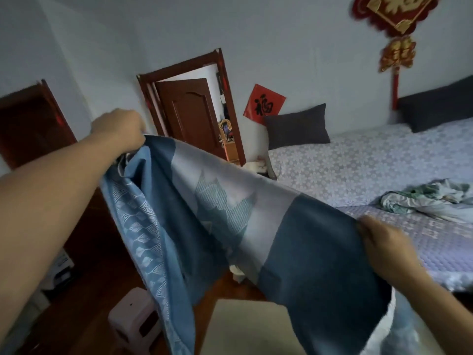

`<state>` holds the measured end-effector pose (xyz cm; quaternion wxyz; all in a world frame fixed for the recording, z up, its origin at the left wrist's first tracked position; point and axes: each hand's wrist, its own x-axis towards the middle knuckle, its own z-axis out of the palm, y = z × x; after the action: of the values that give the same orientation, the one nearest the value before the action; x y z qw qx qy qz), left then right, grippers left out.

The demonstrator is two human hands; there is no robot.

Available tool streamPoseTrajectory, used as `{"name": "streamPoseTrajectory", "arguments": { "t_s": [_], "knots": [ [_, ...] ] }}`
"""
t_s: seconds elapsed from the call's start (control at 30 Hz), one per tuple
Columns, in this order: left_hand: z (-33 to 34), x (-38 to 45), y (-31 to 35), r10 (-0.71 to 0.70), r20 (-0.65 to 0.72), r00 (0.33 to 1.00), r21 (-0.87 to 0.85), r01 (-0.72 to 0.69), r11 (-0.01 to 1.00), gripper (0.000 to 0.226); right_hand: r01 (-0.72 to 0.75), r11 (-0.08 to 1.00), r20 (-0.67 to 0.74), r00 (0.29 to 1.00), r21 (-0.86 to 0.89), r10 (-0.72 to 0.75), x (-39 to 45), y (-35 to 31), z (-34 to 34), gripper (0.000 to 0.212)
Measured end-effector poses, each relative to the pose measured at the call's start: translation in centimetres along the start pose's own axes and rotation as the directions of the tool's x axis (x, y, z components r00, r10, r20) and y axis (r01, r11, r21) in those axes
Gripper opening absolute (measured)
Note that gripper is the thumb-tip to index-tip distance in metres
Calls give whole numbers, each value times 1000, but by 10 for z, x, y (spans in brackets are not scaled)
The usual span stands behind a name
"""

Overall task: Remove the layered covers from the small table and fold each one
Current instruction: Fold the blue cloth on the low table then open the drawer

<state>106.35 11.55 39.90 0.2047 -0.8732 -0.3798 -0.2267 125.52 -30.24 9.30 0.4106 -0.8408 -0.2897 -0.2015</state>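
You hold a blue and grey patterned cover [230, 213] stretched in the air between both hands, its long top edge running from far left down to near right, the rest hanging toward the floor. Your left hand [116, 129] grips the far-left corner in bunched folds, fingers curled round the cloth; your right hand [384, 242] pinches the near-right corner. Beneath the hanging cloth, at the near edge, shows the pale top of the small table [245, 326], with a white plastic stool [133, 313] just to its left on the wooden floor. To the right lies a bed [371, 170] under a floral spread, bearing a dark pillow [297, 126] and a crumpled cloth [425, 198]. On the far wall, a brown door [189, 116] stands ajar.
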Motion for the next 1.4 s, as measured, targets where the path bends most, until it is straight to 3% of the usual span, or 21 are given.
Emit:
{"name": "streamPoseTrajectory", "arguments": {
  "t_s": [0.13,0.23,0.3,0.37,0.43,0.5,0.57,0.63,0.73,0.77,0.83,0.93,1.07,1.17,1.23,1.3,1.4],
  "knots": [
    [74,-19,-27,-121,155,980,41,116,992,20,296,943,271,905,149,-327,-13,-27,-43,36],
    [107,-23,-29,-134,268,954,66,120,991,24,372,915,206,894,156,-399,-8,-49,-73,23],
    [116,-19,-26,-97,310,946,53,84,995,28,338,930,168,918,143,-360,19,-48,-86,20],
    [127,-16,-18,-65,339,939,43,54,998,26,235,972,292,928,20,-230,60,-28,-79,18],
    [145,-19,-1,-27,363,931,23,20,1000,24,153,975,469,881,-159,-62,96,15,-49,21],
    [168,-26,23,34,365,930,-13,-31,999,22,108,945,553,829,-308,85,116,63,-13,23],
    [184,-31,47,112,333,936,-39,-105,994,22,71,907,507,846,-415,166,123,95,1,23],
    [187,-25,61,192,253,948,-39,-188,981,25,12,895,349,923,-446,161,129,100,-13,21],
    [171,-2,61,264,48,963,-45,-262,964,28,63,880,87,996,-471,-24,143,83,-60,26],
    [163,8,56,269,-46,962,-78,-272,959,29,146,871,5,987,-468,-163,145,73,-77,29],
    [149,22,45,268,-244,932,-166,-312,935,32,318,810,-103,903,-492,-417,143,55,-104,35],
    [145,18,23,299,-369,880,-173,-381,908,36,412,729,-102,831,-546,-547,117,47,-118,32],
    [198,-33,-24,394,-262,881,-135,-438,889,47,568,589,75,753,-575,-654,49,45,-101,20],
    [258,-108,-57,502,-186,844,-99,-525,845,57,697,543,251,694,-469,-674,-12,45,-79,17],
    [299,-163,-78,550,-85,831,-129,-556,821,66,749,552,343,661,-367,-668,-58,49,-56,18],
    [339,-221,-96,575,106,811,-172,-555,814,73,742,597,398,669,-306,-628,-121,64,-24,21],
    [379,-310,-106,610,306,731,-165,-590,791,71,644,724,543,711,-246,-447,-244,105,35,15]
  ]
}}
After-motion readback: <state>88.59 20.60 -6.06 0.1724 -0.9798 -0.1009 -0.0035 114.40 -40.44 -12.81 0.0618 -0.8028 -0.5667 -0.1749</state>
